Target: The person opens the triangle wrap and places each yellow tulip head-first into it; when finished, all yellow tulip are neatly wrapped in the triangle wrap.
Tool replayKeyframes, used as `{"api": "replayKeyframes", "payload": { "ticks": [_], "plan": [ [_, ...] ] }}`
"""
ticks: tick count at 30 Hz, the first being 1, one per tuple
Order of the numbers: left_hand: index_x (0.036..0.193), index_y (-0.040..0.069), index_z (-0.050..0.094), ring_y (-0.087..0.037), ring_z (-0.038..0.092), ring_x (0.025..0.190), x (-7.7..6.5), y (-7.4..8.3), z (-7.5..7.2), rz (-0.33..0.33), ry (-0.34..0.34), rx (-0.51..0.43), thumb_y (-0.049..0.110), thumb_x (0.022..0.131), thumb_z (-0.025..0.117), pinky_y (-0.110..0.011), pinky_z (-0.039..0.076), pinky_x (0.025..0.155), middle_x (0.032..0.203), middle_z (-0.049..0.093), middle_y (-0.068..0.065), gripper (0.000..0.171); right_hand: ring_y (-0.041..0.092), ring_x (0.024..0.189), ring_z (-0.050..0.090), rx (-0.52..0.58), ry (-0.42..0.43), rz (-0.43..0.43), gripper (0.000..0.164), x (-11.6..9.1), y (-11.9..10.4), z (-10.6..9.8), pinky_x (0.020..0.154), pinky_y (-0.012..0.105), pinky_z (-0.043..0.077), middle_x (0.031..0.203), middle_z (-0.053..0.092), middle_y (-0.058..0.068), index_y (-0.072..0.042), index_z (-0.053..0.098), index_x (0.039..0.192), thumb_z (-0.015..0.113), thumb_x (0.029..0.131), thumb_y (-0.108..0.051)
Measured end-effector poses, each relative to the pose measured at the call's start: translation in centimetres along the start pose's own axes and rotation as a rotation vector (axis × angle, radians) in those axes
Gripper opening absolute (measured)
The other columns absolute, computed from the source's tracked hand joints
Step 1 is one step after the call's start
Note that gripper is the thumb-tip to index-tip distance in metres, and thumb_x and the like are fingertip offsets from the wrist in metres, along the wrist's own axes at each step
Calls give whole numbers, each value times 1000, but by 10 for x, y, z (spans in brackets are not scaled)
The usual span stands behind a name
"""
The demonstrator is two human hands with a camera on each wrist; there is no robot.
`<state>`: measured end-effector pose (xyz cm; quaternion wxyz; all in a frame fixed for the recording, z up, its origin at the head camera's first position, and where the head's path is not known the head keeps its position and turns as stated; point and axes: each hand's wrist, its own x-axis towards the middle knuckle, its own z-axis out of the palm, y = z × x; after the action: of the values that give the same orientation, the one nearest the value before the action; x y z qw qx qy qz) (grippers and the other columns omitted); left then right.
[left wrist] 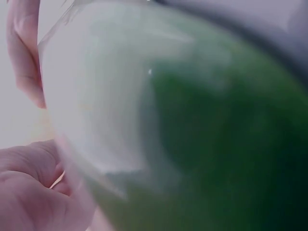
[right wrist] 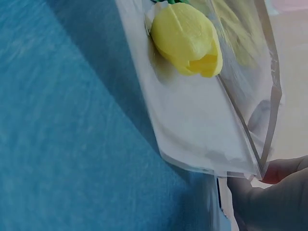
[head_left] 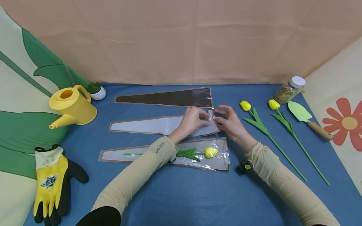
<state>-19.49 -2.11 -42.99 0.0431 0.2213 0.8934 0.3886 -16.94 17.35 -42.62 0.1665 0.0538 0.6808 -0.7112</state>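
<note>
Three tapered flower sleeves lie in rows, each with a clear film front and brown border. At the wide right end of the middle sleeve, my left hand pinches the film with curled fingers. My right hand holds that end's edge between thumb and fingers, its other fingers raised. The mouth there looks lifted and puckered. Nearer me, the lower sleeve contains a yellow tulip, its head close up in the right wrist view. Blurred green leaf and film fill most of the left wrist view, partly hiding the hand.
Behind lies a dark sleeve. Two loose tulips, a trowel and a lidded jar are at right. At left are a yellow watering can, a potted succulent and gloves.
</note>
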Motion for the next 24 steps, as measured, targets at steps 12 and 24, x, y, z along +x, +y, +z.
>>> {"api": "replayKeyframes", "payload": {
  "ticks": [12,24],
  "plan": [
    [110,5,84,-19,76,96,0,3,-2,0,0,68,14,85,93,-29,58,83,104,81,-7,27,25,119,58,7,-17,-3,62,-1,0,5,89,28,55,165,30,24,-1,20,163,49,109,8],
    [101,7,86,-18,76,89,-1,4,-1,0,24,64,12,90,87,-27,57,76,96,81,-6,13,23,110,54,17,19,-1,60,-3,5,10,82,25,52,161,31,25,1,26,160,48,106,11]
  ]
}}
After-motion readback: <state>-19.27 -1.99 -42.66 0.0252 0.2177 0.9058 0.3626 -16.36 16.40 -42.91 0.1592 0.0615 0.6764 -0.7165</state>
